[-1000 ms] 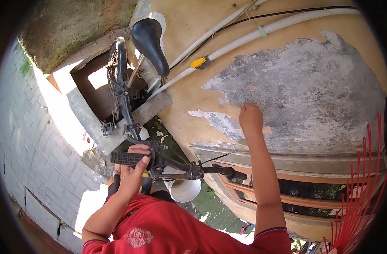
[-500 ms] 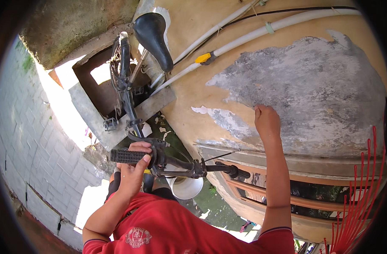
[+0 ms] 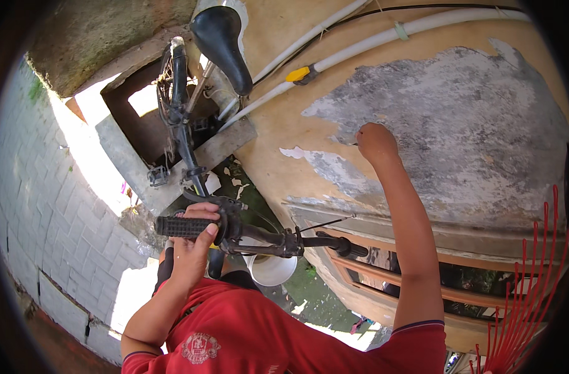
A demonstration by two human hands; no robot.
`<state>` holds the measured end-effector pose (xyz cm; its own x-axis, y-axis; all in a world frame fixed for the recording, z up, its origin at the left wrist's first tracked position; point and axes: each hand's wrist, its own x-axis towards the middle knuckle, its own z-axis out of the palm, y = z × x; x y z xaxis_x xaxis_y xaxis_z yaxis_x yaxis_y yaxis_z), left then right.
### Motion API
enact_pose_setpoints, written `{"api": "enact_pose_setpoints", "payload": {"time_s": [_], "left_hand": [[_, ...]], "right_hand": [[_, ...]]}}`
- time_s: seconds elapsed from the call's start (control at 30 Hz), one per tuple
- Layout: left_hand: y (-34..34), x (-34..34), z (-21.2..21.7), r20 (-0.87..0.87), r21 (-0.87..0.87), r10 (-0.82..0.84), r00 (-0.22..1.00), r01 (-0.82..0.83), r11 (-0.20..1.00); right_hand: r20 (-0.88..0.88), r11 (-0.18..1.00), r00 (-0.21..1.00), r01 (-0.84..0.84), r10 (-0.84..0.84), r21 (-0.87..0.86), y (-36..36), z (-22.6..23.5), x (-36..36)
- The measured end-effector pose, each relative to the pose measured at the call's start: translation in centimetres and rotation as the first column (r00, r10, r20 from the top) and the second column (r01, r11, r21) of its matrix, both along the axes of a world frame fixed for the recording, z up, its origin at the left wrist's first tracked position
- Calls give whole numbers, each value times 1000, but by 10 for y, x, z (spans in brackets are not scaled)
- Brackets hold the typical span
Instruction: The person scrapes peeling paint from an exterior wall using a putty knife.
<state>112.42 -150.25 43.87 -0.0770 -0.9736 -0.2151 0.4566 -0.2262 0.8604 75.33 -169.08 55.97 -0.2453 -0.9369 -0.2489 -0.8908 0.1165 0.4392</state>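
The bicycle [image 3: 184,140] stands close against the wall [image 3: 459,124], and everything else is placed from it. Its black saddle [image 3: 221,43] is at the top of the view, its frame runs down toward the person, and its handlebar [image 3: 265,237] lies crosswise at the near end.

The left hand [image 3: 194,240] is on the handlebar's left end. Its fingers wrap over the bar just beside the ribbed black rubber sleeve [image 3: 181,226], and the thumb [image 3: 208,234] presses on the sleeve's inner end, so this grip is clamped on the handlebar. A brake lever [image 3: 213,201] sits just above the fingers.

The right hand [image 3: 376,142] is well apart from the bicycle, out to its right, raised against the wall where yellow paint has flaked off to bare grey plaster. The fingers are curled together into a loose fist touching the wall surface; whether anything small is pinched inside, I cannot tell.

The handlebar's right end [image 3: 350,249] is free and points toward the wall's lower ledge. A white cup-shaped thing [image 3: 273,269] shows just under the middle of the handlebar. White pipes [image 3: 384,43] with a yellow fitting [image 3: 298,74] run along the wall right of the saddle. Left of the bicycle lies brick paving [image 3: 41,212]. Red thin rods [image 3: 527,299] stand far right of it.
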Motion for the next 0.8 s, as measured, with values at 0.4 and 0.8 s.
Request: {"api": "enact_pose_setpoints", "payload": {"time_s": [0.4,0.8], "left_hand": [[-2,-2,-2,12,-1,-12,1000,12,1000],[1,-6,-1,-55,48,4,998,-1,999]], "right_hand": [[-140,991,986,-75,89,107,-8,57,19],[-198,978,958,-207,208,30,-3,77,44]]}}
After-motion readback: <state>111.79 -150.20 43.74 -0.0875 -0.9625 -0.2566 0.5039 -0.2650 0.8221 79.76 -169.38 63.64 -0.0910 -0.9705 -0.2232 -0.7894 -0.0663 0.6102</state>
